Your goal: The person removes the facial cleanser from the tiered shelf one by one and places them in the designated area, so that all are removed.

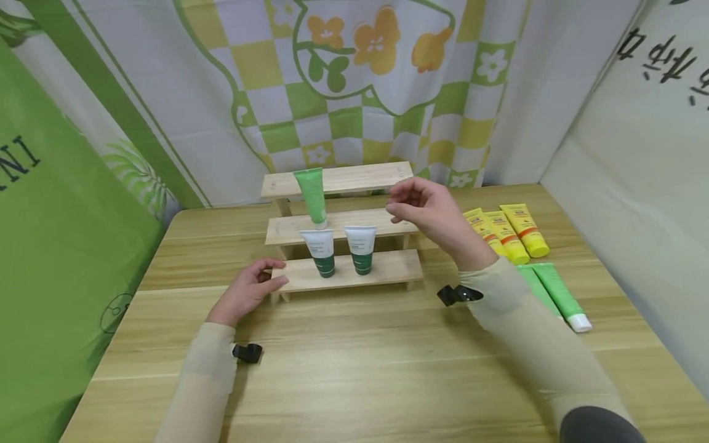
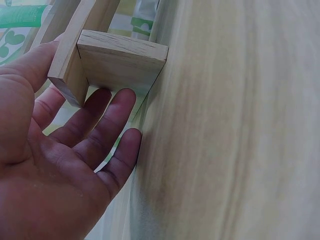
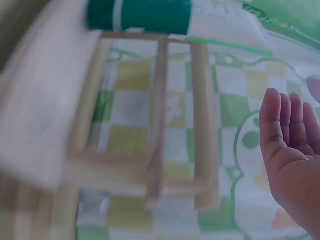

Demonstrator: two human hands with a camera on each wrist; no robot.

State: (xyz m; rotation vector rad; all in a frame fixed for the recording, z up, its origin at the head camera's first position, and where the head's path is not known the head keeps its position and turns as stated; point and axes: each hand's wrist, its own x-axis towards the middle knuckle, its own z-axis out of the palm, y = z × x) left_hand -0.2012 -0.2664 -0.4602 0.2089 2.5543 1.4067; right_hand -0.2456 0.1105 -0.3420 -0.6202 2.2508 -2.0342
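"Starting nearest, what have we got?"

"Two flat green tubes [image 1: 556, 288] side by side on our table [image 1: 354, 369], at the right, one white cap showing."

"And our left hand [image 1: 249, 292]?"

"Gripping the left end of the rack [image 1: 394, 267], at its low step. It's pale, grained wood, three steps rising away from us."

"What's standing on it?"

"Two white tubes [image 1: 362, 245] on the low step, caps down, dark green below, slightly apart. The middle step has a lone green tube [image 1: 312, 195], cap down, left of centre."

"Our right hand [image 1: 434, 218]?"

"Raised by the rack's right end, fingers loosely bent, holding nothing. Right of it lie three yellow tubes [image 1: 506, 237]; behind everything, a checked curtain [image 1: 376, 104]."
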